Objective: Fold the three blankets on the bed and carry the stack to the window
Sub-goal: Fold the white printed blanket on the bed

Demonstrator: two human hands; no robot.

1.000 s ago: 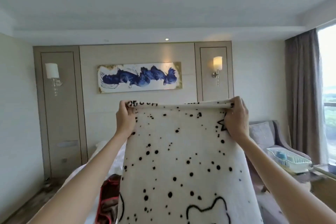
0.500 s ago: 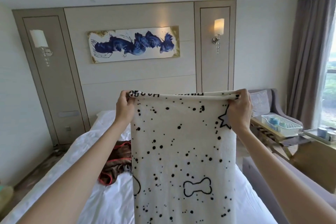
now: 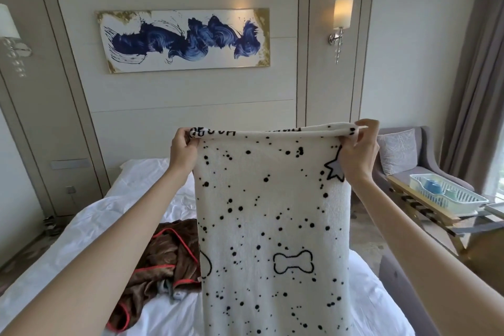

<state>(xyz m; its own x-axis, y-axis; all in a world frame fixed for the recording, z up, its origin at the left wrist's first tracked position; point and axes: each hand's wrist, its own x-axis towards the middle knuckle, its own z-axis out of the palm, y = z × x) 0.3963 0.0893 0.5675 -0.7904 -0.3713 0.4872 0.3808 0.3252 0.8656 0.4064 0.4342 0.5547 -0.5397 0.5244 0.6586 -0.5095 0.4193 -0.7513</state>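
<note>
A white blanket (image 3: 272, 213) with black spots, a bone and a star hangs upright in front of me over the bed (image 3: 90, 215). My left hand (image 3: 183, 152) pinches its top left corner and my right hand (image 3: 359, 150) pinches its top right corner, arms stretched forward. A brown blanket (image 3: 166, 262) with red trim lies crumpled on the white sheet to the left, partly hidden behind the hanging blanket. A bit of grey cloth (image 3: 171, 288) shows at its lower edge. Anything else behind the spotted blanket is hidden.
A grey sofa (image 3: 425, 169) with a cushion stands at the right wall. A glass table (image 3: 436, 213) beside the bed carries a white dish rack (image 3: 450, 194) with blue cups. Curtains (image 3: 480, 84) and the window are at the far right. Floor runs along the bed's left side.
My view has tilted down, so the bed and brown blanket show more. Both hands keep hold of the spotted blanket's top corners, held lower than before.
</note>
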